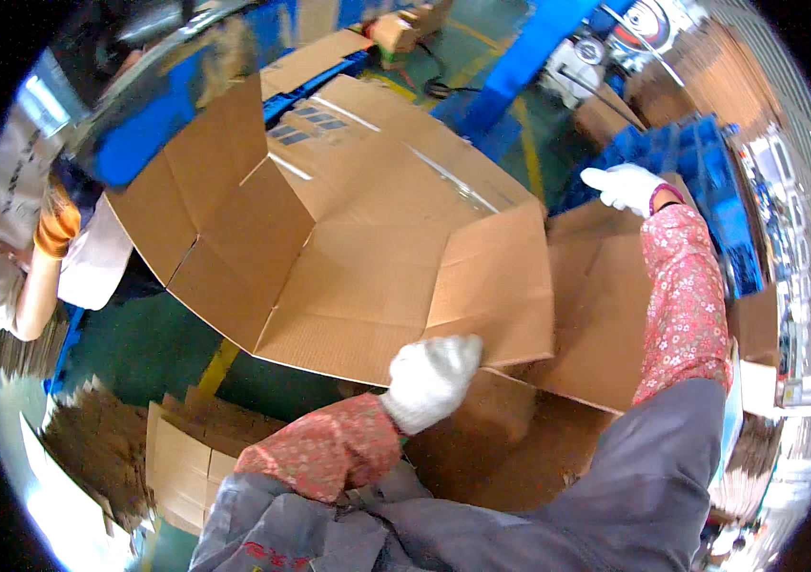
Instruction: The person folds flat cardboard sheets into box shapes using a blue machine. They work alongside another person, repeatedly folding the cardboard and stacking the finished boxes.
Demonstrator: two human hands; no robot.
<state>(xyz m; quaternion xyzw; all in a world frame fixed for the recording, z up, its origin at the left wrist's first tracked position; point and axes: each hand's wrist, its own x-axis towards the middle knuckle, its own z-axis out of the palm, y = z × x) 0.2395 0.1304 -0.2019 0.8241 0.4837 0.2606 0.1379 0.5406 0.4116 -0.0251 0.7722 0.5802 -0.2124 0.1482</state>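
Note:
A large brown cardboard box (358, 276), partly unfolded with creased panels standing up at its left and right, lies in front of me. My left hand (432, 383), in a white knitted glove, is closed at its near edge, by the corner of the right flap; the fingertips are partly hidden. Out to the far right is my right hand (625, 188), also gloved in white, its fingers stretched toward the left and nothing in them. It hovers by the far edge of a second cardboard piece (601, 305), which sits right of the box and partly beneath it.
A co-worker's orange-gloved hand (58, 221) is at the left. Blue plastic pallets (682, 157) and stacked cardboard (725, 81) stand at the far right. A blue metal beam (520, 76) rises behind the box. More cardboard stacks (95, 443) lie at the lower left.

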